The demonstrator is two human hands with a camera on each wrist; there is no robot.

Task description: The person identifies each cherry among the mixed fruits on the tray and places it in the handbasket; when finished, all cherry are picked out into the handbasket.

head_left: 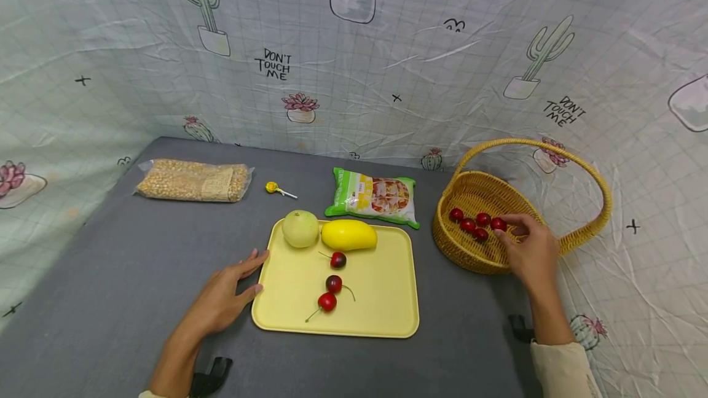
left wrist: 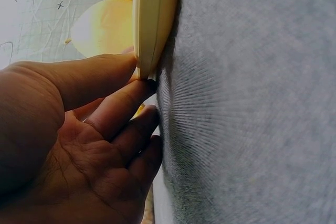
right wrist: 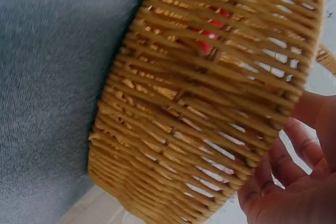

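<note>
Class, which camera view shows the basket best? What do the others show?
The head view shows the basket nearly whole, with handle and cherries inside. Right wrist: mainly its woven side, close up; left wrist: none of it.

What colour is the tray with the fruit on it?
The tray is pale yellow, showing best in the head view.

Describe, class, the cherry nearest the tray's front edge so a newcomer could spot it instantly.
On the grey table is a yellow tray. It holds three stemmed cherries in a rough column; take the front cherry. It looks bright red, while its two neighbours are partly blackish.
</note>
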